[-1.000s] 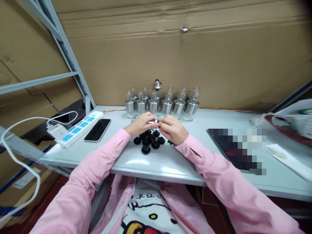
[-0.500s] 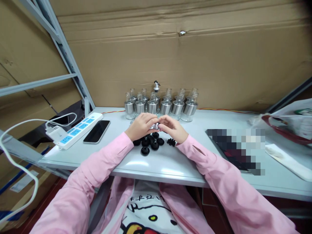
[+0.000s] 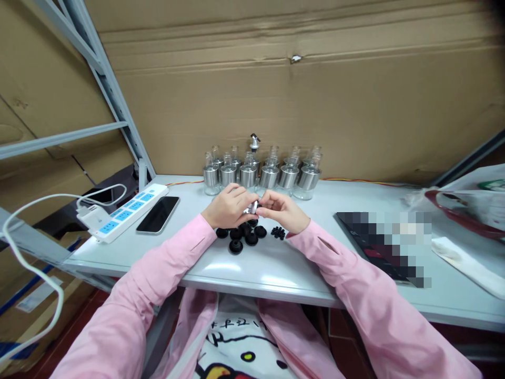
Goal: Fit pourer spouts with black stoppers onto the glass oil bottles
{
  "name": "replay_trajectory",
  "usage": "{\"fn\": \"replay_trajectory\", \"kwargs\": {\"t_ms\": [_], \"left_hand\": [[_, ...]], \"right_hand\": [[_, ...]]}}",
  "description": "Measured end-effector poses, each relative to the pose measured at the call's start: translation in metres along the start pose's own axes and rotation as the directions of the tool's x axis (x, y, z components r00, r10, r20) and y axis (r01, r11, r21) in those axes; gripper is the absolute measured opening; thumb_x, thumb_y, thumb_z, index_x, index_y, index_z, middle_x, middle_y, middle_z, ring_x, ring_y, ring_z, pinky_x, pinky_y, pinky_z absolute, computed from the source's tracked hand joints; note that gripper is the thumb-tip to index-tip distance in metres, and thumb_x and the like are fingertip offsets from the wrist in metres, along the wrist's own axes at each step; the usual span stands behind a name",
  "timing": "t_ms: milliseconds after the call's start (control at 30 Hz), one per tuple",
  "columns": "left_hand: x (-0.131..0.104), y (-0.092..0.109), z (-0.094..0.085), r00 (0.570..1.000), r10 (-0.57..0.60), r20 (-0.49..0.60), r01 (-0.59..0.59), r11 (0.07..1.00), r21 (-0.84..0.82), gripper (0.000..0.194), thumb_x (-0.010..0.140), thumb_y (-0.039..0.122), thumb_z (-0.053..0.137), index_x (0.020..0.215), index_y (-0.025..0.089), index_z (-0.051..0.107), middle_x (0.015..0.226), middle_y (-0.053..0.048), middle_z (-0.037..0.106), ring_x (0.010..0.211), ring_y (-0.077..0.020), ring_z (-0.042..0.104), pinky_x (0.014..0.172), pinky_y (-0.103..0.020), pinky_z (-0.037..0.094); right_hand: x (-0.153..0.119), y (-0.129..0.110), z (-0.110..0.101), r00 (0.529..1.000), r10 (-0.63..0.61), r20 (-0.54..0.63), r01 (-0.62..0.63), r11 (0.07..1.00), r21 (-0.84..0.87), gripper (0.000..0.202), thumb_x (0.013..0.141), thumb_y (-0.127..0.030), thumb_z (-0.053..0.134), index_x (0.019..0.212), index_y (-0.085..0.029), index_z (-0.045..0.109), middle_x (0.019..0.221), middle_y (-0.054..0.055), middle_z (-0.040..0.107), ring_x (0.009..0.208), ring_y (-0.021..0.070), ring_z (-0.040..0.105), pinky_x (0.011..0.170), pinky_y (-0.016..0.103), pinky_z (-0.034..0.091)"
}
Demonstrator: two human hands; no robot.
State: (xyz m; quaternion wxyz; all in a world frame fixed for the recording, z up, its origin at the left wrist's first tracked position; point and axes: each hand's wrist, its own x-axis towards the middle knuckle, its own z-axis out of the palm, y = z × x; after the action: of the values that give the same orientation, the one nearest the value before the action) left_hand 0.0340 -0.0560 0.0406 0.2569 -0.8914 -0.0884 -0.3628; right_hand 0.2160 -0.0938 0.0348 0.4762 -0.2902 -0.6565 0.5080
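Note:
Over the middle of the table, my left hand [image 3: 231, 207] is closed on a small silver pourer spout [image 3: 252, 207], most of it covered by the fingers. My right hand [image 3: 284, 211] meets it from the other side, thumb and forefinger pinched at the spout's end; what sits between those fingertips is hidden. Beneath the hands lies a loose group of round black stoppers [image 3: 235, 247], some partly covered by my left hand. Tiny black caps [image 3: 278, 232] are clustered beside my right wrist.
Glass bottles with metal sleeves [image 3: 248, 176] stand in two rows behind the hands; one in back carries a finished-looking pourer [image 3: 254, 141]. To the left are a phone [image 3: 158, 215] and a power strip [image 3: 134, 210]. A dark flat packet [image 3: 363, 237] and a plastic bag [image 3: 473, 189] lie right.
The silver spout has turned between my hands and shows more of its side. My right fingers have shifted slightly away from my left hand. The view has tilted a little.

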Motion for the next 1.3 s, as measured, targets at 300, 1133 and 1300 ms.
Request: {"fn": "replay_trajectory", "kwargs": {"t_ms": [300, 1133, 1300], "left_hand": [[0.000, -0.006, -0.009, 0.993, -0.035, 0.117, 0.042, 0.998, -0.054, 0.046, 0.094, 0.051, 0.027, 0.100, 0.012, 0.050, 0.075, -0.003, 0.067, 0.056, -0.0125, 0.054, 0.063, -0.028, 0.033], [-0.001, -0.011, -0.012, 0.874, -0.310, 0.375, 0.432, 0.849, -0.305, 0.060, 0.089, 0.061, 0.022, 0.103, 0.012, 0.055, 0.075, -0.004, 0.059, 0.066, -0.0160, 0.043, 0.067, -0.027, 0.037], [0.000, -0.011, -0.010, 0.842, -0.376, 0.387, 0.509, 0.790, -0.341, 0.055, 0.089, 0.060, 0.027, 0.101, 0.015, 0.056, 0.069, -0.001, 0.056, 0.066, -0.0151, 0.047, 0.066, -0.026, 0.037]], "right_hand": [[0.001, 0.003, 0.006, 0.987, -0.146, -0.062, 0.132, 0.974, -0.187, 0.032, 0.068, -0.042, 0.070, 0.066, -0.018, 0.049, 0.063, -0.002, 0.056, 0.055, 0.0091, 0.049, 0.056, 0.026, 0.039], [0.003, 0.003, 0.004, 0.661, -0.658, 0.360, 0.533, 0.074, -0.843, 0.013, 0.087, -0.016, 0.048, 0.077, -0.019, 0.054, 0.083, 0.007, 0.066, 0.072, 0.0165, 0.049, 0.066, 0.030, 0.045], [0.004, 0.003, 0.002, 0.614, -0.655, 0.440, 0.490, -0.120, -0.863, 0.017, 0.089, -0.015, 0.046, 0.079, -0.017, 0.059, 0.086, 0.008, 0.067, 0.073, 0.0170, 0.047, 0.066, 0.031, 0.041]]}}
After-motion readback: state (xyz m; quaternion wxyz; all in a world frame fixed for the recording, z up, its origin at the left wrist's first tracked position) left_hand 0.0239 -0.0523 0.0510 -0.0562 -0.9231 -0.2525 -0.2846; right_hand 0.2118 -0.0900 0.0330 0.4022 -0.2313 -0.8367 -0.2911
